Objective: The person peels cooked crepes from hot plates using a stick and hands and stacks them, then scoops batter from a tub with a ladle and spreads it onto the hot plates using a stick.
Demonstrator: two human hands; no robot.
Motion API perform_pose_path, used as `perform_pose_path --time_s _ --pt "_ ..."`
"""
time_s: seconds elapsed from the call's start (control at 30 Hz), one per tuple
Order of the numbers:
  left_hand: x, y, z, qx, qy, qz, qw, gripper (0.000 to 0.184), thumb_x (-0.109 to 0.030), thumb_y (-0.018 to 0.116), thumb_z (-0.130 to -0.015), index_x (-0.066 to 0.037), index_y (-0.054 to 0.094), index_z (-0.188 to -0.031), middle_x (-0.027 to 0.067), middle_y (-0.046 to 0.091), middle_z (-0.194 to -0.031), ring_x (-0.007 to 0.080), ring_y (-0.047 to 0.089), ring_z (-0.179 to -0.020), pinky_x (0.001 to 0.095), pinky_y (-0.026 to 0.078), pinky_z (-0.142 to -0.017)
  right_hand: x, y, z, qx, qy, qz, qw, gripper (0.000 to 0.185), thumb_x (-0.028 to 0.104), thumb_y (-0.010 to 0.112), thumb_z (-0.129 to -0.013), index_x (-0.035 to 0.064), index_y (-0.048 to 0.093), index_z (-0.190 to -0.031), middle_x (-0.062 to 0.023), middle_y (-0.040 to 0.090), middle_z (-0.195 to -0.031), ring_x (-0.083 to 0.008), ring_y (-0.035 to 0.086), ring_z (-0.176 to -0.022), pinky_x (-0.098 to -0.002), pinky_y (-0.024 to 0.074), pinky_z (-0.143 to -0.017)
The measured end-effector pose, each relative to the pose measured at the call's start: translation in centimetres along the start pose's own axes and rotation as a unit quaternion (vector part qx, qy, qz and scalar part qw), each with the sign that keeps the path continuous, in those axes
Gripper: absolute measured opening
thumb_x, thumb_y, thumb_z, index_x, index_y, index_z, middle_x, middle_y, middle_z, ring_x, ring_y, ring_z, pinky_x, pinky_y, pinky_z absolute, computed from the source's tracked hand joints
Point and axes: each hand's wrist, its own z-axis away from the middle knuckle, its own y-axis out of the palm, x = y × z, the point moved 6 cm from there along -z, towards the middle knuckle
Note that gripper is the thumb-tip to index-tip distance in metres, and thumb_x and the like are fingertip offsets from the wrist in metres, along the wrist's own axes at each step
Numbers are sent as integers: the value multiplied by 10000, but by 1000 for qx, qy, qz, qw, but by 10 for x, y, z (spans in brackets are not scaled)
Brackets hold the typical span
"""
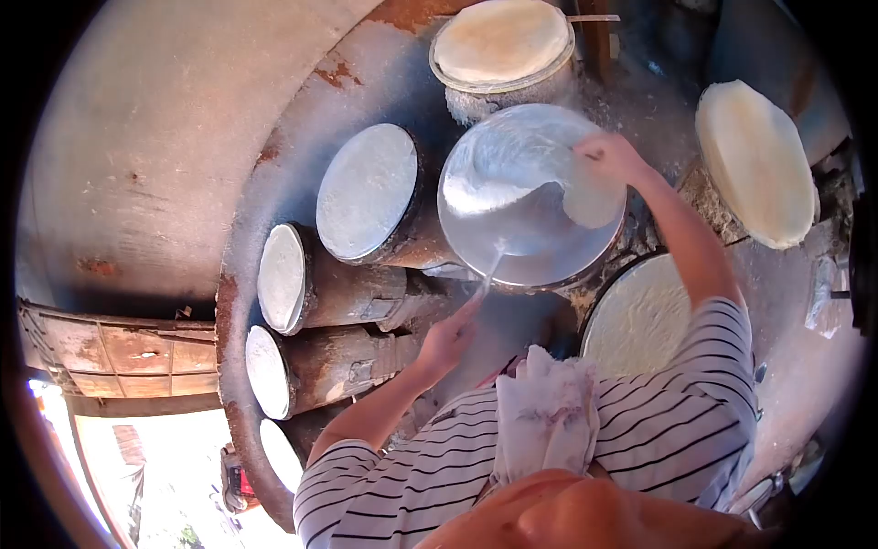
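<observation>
A round metal plate (521, 242) lies in front of me with pale wet batter (498, 160) spread over its upper part. My right hand (608, 156) is above the plate's right side, fingers closed around a rounded pale spreader (593, 197) that lies at the batter's edge. My left hand (448, 339) is below the plate's near edge. Its fingers are wrapped round the end of a thin light-coloured stick (495, 265), whose tip reaches over the plate's near rim.
Round batter-covered plates (368, 192) stand on cylindrical stoves along the left. Another pale sheet (501, 41) lies on the top stove, and one (754, 165) is at the right. A coated round plate (640, 320) is by my right arm. A curved wall (155, 137) rises at left.
</observation>
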Motion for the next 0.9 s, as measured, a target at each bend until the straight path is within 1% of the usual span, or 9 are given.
perform_pose_path --time_s 0.1,0.17,0.27,0.37,0.47,0.67,0.73,0.83,0.9 --pt "-10 4 -13 41 -28 -20 999 513 -152 525 -902 -188 386 -1395 183 605 -1144 225 640 -951 311 467 -836 31 38 -19 58 -172 45 982 188 22 636 -708 86 699 -873 -75 675 -913 -261 623 -869 -360 486 -769" --pt "-8 11 -1 67 -66 24 995 527 -146 527 -895 -204 380 -1398 184 573 -1208 256 622 -1029 317 458 -869 40 60 4 154 -156 18 975 213 9 639 -692 68 701 -888 -80 670 -932 -261 616 -886 -351 481 -779" --pt "-8 8 11 32 48 -31 998 512 -157 535 -895 -173 394 -1388 188 531 -1265 280 591 -1082 302 446 -889 49 33 19 202 -139 -38 969 267 9 636 -677 45 699 -934 -107 664 -948 -263 622 -857 -338 485 -761" --pt "-22 12 -1 83 -46 63 993 507 -159 548 -893 -141 402 -1378 174 498 -1314 270 506 -1202 286 411 -950 30 34 0 144 -73 -63 985 258 17 636 -686 35 695 -937 -118 663 -936 -263 625 -846 -335 486 -745" --pt "-20 11 1 30 -7 70 997 469 -145 554 -906 -135 441 -1361 112 558 -1278 122 524 -1116 258 405 -914 56 34 17 188 -122 -39 974 269 11 634 -676 51 698 -935 -108 664 -914 -263 624 -834 -351 483 -714" --pt "-28 5 6 36 0 60 998 514 -108 535 -915 -163 383 -1403 53 641 -995 115 595 -765 255 488 -695 32 16 57 218 37 10 975 216 95 681 -712 61 687 -925 -100 659 -866 -227 613 -743 -328 482 -650" --pt "-30 7 7 78 -118 78 987 508 -103 511 -910 -149 386 -1401 109 606 -1145 118 592 -893 226 458 -783 48 18 62 183 1 -17 983 255 49 653 -675 73 693 -926 -102 661 -860 -231 617 -748 -329 479 -664" --pt "-4 -15 17 8 -46 188 981 516 -115 441 -945 -189 310 -1439 83 603 -809 104 526 -567 241 457 -538 51 -6 89 147 7 -53 988 325 -32 613 -627 64 690 -928 -91 663 -900 -229 625 -801 -325 483 -707" --pt "5 -37 15 -63 -137 254 956 523 -120 415 -964 -211 260 -1455 25 493 -599 75 411 -415 248 396 -391 23 -19 120 71 77 -83 991 339 -52 610 -615 56 687 -927 -90 662 -919 -226 627 -831 -325 487 -736"
